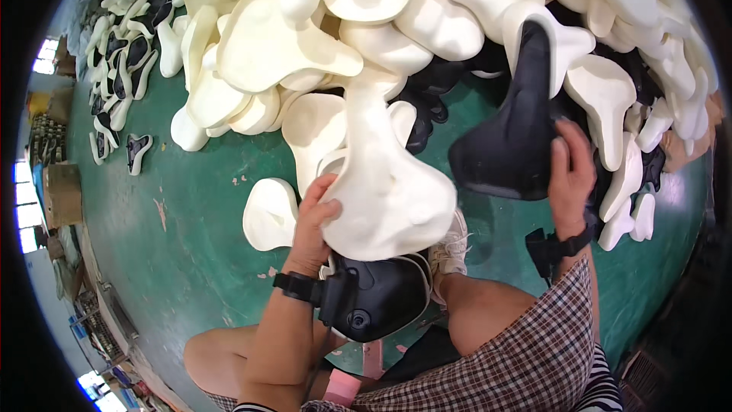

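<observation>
- Two hands grasp saddle parts: left hand [311,217] grips a cream foam saddle pad [385,183], right hand [570,172] a black saddle shell [512,137].
- Keep both clear of the pile [320,38] behind the pad.

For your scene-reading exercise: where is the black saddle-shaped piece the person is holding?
In the head view, the black saddle shell is right of centre, gripped by the right hand, against the pile of cream foam saddle pads.

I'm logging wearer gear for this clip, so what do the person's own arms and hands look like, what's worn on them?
Both forearms are bare, with no gloves. The left hand has a black strap at the wrist carrying a small black device. The right hand has a matching black wrist strap with a black device. A checked short sleeve shows at the right upper arm.
</observation>
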{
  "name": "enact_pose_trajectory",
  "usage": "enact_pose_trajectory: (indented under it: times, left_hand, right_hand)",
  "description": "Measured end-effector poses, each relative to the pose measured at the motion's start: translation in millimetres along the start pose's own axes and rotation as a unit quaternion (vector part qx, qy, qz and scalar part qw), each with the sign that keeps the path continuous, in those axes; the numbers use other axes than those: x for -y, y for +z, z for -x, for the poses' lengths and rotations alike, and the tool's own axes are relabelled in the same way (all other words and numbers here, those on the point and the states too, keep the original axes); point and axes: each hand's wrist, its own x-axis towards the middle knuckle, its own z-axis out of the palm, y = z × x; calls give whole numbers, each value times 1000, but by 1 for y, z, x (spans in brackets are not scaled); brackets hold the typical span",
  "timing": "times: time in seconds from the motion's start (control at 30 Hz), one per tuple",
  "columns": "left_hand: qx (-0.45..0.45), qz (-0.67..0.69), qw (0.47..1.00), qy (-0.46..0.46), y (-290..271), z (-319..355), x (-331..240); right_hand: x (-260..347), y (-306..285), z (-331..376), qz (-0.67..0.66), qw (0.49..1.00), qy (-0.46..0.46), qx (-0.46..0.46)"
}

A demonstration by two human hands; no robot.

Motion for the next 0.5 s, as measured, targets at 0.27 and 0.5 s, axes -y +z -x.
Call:
enact_pose_trajectory:
  times: [0.27,0.5]
  left_hand:
    - [84,3,996,37,50,-11,12]
    - [66,30,997,24,74,-8,-5]
  right_hand:
    - [60,38,-13,-194,964,63,169]
    - [42,71,12,-165,976,-29,140]
